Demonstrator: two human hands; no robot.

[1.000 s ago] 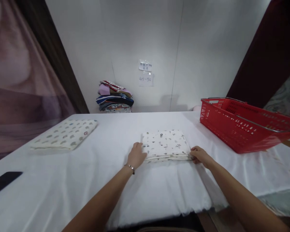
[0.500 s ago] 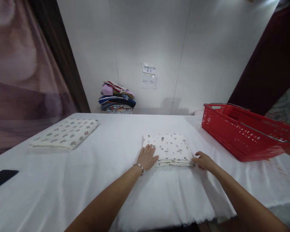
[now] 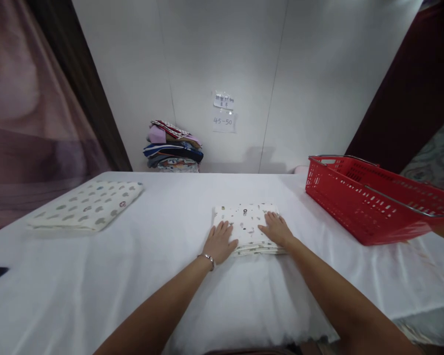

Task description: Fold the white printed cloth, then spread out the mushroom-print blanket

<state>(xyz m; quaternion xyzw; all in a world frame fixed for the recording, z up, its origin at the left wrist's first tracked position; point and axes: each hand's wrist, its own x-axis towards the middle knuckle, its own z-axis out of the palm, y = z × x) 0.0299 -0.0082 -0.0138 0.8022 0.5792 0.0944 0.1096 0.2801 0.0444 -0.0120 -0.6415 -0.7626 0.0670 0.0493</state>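
Right hand (image 3: 278, 230) newly atop folded cloth (image 3: 245, 228), left hand (image 3: 218, 244) opposite, both flat, apart

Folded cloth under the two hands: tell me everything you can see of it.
The folded cloth is white, apparently soft fabric, with small scattered prints in greys, muted greens and black; most are too small to identify. It is a flat, roughly rectangular stack, with several layers showing at the near edge. It lies on the white-covered table. The left hand rests over its left side, the right hand over its right, hiding parts of the top.
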